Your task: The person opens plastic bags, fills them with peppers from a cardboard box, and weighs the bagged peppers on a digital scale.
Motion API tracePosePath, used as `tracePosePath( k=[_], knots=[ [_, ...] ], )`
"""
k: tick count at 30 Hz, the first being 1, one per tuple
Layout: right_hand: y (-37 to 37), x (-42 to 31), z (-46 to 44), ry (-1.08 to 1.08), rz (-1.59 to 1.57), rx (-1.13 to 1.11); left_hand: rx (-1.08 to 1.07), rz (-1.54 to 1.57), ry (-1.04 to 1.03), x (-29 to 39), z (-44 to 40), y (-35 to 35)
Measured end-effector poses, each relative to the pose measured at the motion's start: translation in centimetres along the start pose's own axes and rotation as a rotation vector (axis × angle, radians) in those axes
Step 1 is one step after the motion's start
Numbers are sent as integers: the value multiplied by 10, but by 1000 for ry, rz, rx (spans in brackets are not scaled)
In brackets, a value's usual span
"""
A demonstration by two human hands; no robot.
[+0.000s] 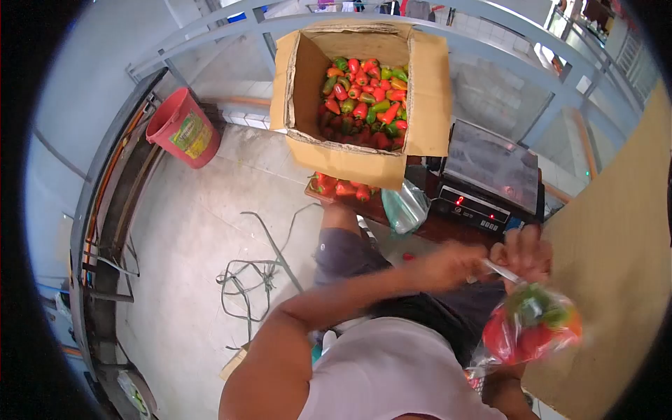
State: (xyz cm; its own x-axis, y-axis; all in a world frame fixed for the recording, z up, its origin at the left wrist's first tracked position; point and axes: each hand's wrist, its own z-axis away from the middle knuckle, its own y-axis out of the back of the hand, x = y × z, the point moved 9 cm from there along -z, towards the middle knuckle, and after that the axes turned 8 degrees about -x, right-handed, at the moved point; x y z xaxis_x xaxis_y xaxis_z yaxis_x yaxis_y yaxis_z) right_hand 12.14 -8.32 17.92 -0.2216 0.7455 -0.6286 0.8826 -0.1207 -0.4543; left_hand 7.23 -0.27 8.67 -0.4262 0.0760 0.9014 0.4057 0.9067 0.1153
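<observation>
A clear plastic bag [505, 346] of red and green peppers [535, 329] hangs at the lower right, blurred by motion. Its narrow, whitish twisted neck [502, 270] runs up between my two hands. My left hand [458, 266], somewhat smeared, is closed on the end of that neck. Just to its right, my right hand [523, 253] has its fingers curled at the neck, above the peppers; exactly how they grip it is hard to see. Behind the hands stands a digital scale [483, 182] with red lit digits and a bare top plate.
An open cardboard box [343, 150] of red and green peppers stands ahead, with more red peppers [343, 187] below it. Plastic bags [406, 208] lie beside the scale. A pink bucket [183, 129] and tangled strapping [252, 276] are on the floor at left. A brown board [616, 266] rises at right.
</observation>
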Motion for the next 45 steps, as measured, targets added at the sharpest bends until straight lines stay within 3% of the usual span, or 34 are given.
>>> tracePosePath(
  k=[2,3,5,6,8,10,11,13,14,15,18,20,21,22,23,25,26,29,30,32,33,34,35,37,38,40,41,42,43,45],
  knots=[
    [34,16,33,-178,334,-75,-24,-671,96,36,4,55],
    [64,17,60,-245,495,329,35,-717,25,56,2,52],
    [75,14,59,-85,1027,305,163,-804,-117,91,9,35],
    [67,12,54,-3,1026,455,152,-687,-53,82,10,15],
    [63,34,59,14,415,708,119,-13,151,10,29,-33],
    [67,57,52,-20,190,334,107,281,246,-49,45,-30],
    [68,69,53,-65,82,160,130,244,264,-51,50,-1],
    [36,63,31,-215,254,92,145,7,269,-32,52,54],
    [52,59,40,-318,557,113,139,-193,248,-11,47,80],
    [63,55,42,-254,685,223,134,-394,225,8,40,91],
    [80,47,49,-41,947,508,319,-548,-62,48,26,50],
    [81,57,54,-60,334,719,247,156,202,8,29,10],
    [74,58,48,-156,225,749,201,509,329,-10,34,-11],
    [66,60,44,-252,111,784,202,571,225,-18,37,2],
    [56,61,41,-343,-2,823,206,331,223,-26,43,21],
    [65,58,40,-395,459,301,220,-147,212,-9,35,81],
    [72,53,43,-402,669,289,163,-455,76,19,28,89],
    [70,40,50,18,828,572,241,-681,21,61,24,36],
    [84,61,70,16,339,678,350,-231,26,54,25,24],
    [64,84,70,-269,-172,480,357,44,33,6,35,14],
    [57,85,59,-262,-79,414,359,184,39,-19,42,16],
    [50,87,49,-250,15,351,309,-189,48,-12,37,35],
    [43,88,38,-232,107,292,279,-222,50,-7,34,46],
    [35,96,44,-464,238,278,219,-291,50,22,28,62],
    [40,95,52,-511,420,309,183,-567,104,32,28,60],
    [52,93,74,-599,780,371,222,-640,200,25,36,60],
    [48,84,68,-429,1044,252,241,-675,250,19,41,58],
    [41,78,67,-249,1297,124,272,-615,338,5,45,58],
    [24,73,67,-56,1538,-9,300,-251,479,-25,53,59],
    [25,70,64,-12,1552,89,325,488,724,-80,70,40]
  ],
)
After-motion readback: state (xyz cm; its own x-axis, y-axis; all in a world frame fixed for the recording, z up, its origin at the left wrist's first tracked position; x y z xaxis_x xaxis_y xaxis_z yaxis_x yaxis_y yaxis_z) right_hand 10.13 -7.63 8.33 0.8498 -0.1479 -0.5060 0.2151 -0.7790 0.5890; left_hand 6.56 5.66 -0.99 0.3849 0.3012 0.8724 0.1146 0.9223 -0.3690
